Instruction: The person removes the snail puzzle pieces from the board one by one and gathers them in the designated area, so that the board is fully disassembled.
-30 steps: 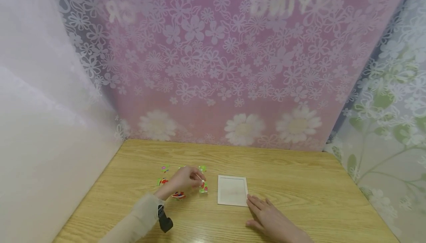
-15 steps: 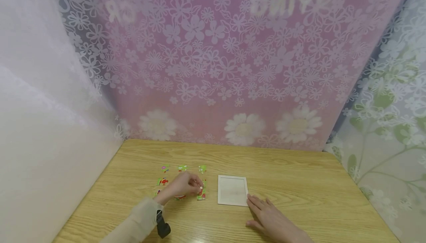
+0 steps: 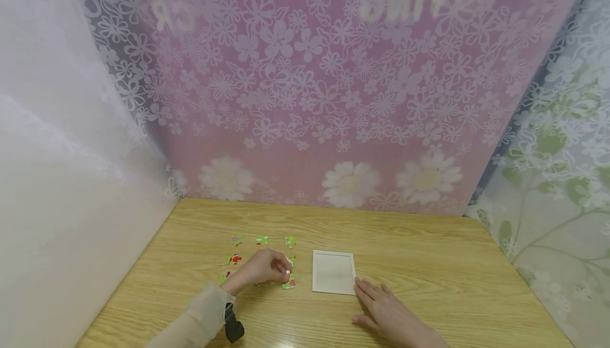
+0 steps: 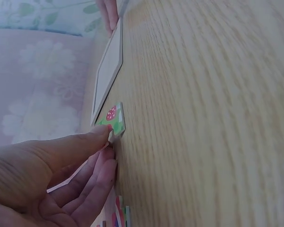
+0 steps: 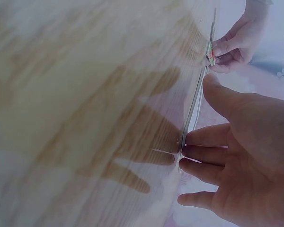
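My left hand (image 3: 267,267) pinches the edge of a puzzle piece (image 4: 114,116) between thumb and fingers. The piece is green with a red spotted shape, and it lies low at the table surface. In the head view this puzzle piece (image 3: 289,285) is partly covered by the fingertips. Straight fingers of my right hand (image 3: 383,305) touch the right edge of a white rectangular puzzle frame (image 3: 313,274), near its lower corner. The right wrist view shows the right hand (image 5: 246,151) with its fingers extended against the frame's edge.
Several colourful puzzle pieces lie around the left hand, among them a red one (image 3: 234,259), a green one (image 3: 262,240) and a green-and-white one (image 3: 290,241). The wooden table (image 3: 410,252) meets a flowered pink backdrop (image 3: 295,125) at the back.
The left hand has moved slightly toward the person, and the puzzle piece has come down with it, turned a little. More pieces behind that hand show. Right hand and puzzle frame stay put.
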Tool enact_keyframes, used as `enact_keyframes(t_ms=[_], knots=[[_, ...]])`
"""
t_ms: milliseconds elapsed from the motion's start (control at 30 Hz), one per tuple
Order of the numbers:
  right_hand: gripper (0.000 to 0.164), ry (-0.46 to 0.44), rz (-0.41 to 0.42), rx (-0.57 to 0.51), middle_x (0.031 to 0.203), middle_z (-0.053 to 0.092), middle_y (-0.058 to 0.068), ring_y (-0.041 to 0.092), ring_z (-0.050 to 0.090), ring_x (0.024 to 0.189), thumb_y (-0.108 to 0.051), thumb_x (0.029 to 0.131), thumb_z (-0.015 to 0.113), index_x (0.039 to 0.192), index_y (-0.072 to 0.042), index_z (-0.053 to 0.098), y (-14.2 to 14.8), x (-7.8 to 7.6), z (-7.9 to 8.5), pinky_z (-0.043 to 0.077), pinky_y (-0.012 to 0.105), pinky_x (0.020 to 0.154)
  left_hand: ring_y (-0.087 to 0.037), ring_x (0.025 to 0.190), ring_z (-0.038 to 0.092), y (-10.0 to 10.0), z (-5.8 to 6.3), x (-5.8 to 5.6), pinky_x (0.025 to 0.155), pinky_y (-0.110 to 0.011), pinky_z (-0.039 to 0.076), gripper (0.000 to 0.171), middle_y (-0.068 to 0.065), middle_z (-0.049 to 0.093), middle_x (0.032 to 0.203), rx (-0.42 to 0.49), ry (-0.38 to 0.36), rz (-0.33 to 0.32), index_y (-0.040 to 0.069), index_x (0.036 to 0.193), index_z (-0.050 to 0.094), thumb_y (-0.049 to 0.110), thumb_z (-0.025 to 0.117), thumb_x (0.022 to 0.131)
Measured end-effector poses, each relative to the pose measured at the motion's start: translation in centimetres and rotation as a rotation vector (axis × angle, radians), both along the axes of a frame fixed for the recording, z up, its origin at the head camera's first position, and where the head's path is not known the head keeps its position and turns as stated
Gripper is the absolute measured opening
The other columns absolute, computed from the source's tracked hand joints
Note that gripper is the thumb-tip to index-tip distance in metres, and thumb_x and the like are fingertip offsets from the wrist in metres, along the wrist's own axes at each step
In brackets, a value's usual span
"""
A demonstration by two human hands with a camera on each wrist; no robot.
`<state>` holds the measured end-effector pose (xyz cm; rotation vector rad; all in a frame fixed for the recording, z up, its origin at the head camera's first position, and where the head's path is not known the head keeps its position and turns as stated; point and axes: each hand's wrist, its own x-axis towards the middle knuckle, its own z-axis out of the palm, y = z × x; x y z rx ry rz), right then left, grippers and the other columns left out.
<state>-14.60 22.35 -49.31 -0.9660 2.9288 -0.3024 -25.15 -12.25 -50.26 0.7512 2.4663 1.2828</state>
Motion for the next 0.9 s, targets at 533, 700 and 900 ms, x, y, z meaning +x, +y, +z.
enact_keyframes(t_ms=[533, 700, 900], knots=[[0.075, -0.011, -0.013, 0.001, 0.153, 0.046, 0.021, 0.039, 0.047, 0.138, -0.053, 0.102, 0.050, 0.145, 0.008, 0.049, -0.01, -0.18, -0.18, 0.038, 0.065, 0.107, -0.010, 0.073, 0.067, 0.19, -0.30, -0.09, 0.064, -0.022, 0.054, 0.013, -0.001, 0.072, 0.084, -0.024, 0.062, 0.003, 0.004, 0.095, 0.076, 0.005, 0.082, 0.084], [0.075, 0.002, -0.012, 0.005, 0.152, 0.047, 0.021, 0.038, 0.047, 0.138, -0.054, 0.102, 0.050, 0.145, 0.008, 0.049, 0.03, -0.25, -0.34, 0.038, 0.065, 0.107, -0.011, 0.073, 0.067, 0.27, -0.44, -0.17, 0.064, -0.021, 0.054, 0.011, -0.002, 0.073, 0.083, -0.036, 0.097, -0.002, 0.004, 0.094, 0.076, 0.004, 0.082, 0.085], [0.075, 0.012, -0.013, 0.008, 0.152, 0.047, 0.020, 0.038, 0.047, 0.138, -0.054, 0.102, 0.050, 0.145, 0.007, 0.049, 0.03, -0.22, -0.46, 0.038, 0.064, 0.108, -0.012, 0.072, 0.068, 0.29, -0.71, -0.30, 0.064, -0.020, 0.054, 0.009, -0.001, 0.073, 0.081, -0.042, 0.109, -0.001, 0.006, 0.091, 0.077, 0.003, 0.081, 0.085]])
